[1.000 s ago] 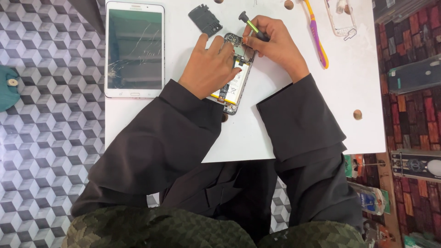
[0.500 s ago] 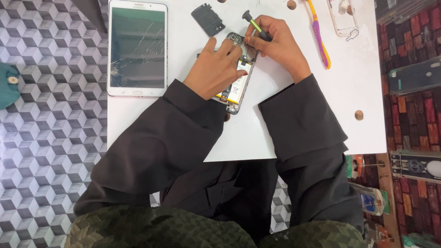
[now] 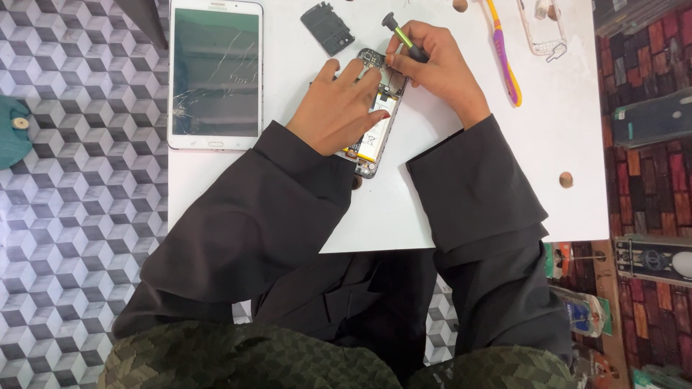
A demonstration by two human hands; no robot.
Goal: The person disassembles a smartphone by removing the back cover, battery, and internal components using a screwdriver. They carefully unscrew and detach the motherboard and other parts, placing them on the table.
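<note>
**Open phone under the screwdriver, back cover already off**

At the far left of the white table (image 3: 461, 209) lies a tablet (image 3: 215, 74), screen up and cracked, untouched and well apart from the work. Right of it, near the top edge, sits a small black cover (image 3: 328, 27), lying loose just above the phone (image 3: 375, 133) — so part of the stripping looks done. The phone rests face down near the table's middle, tilted, with its back off: battery and board are exposed, and the board's upper end appears to be what is now being worked on. How many screws remain I cannot tell; they are too small to see.

The left hand (image 3: 339, 108) lies flat over the phone's left side, fingers spread narrow and pressing down, steadying it rather than gripping; the forearm comes in from lower left in a dark sleeve. The right hand (image 3: 440, 72) is curled tight around a screwdriver (image 3: 402, 37) — dark knob up, green shaft slanting down toward the phone's top end, thumb and forefinger pinching it near the tip. Its wrist is bent inward over the phone.

Further right lie a purple-and-yellow tool (image 3: 502, 54) and a pale phone frame (image 3: 542, 29), both apart from the hands
</note>
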